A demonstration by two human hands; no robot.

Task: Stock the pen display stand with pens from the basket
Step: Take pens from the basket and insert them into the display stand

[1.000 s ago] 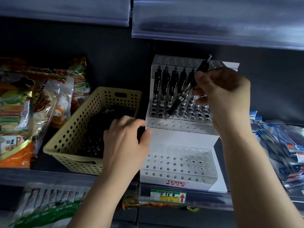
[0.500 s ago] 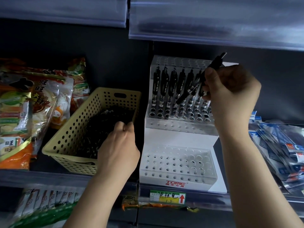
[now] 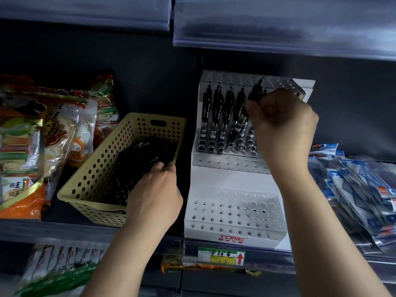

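A clear two-tier pen display stand [image 3: 233, 234] sits on the shelf, its upper tier [image 3: 225, 161] holding several black pens [image 3: 215, 112] upright. My right hand [image 3: 280, 123] pinches a black pen [image 3: 256, 91] in front of the upper tier, right of the standing pens, its tip hidden behind my fingers. A yellow perforated basket [image 3: 90, 179] left of the stand holds a heap of black pens [image 3: 137, 163]. My left hand [image 3: 155, 196] reaches into the basket with its fingers curled down among the pens; what they hold is hidden.
Snack bags [image 3: 32, 133] are stacked left of the basket. Blue-and-white packets [image 3: 353, 189] lie right of the stand. An upper shelf edge [image 3: 278, 28] hangs close above the stand. A price label [image 3: 220, 256] sits below it, with more packets on the lower shelf [image 3: 57, 266].
My right hand has brought its pen from a slant to nearly upright at the upper tier. My left hand left the stand's edge and went into the basket.
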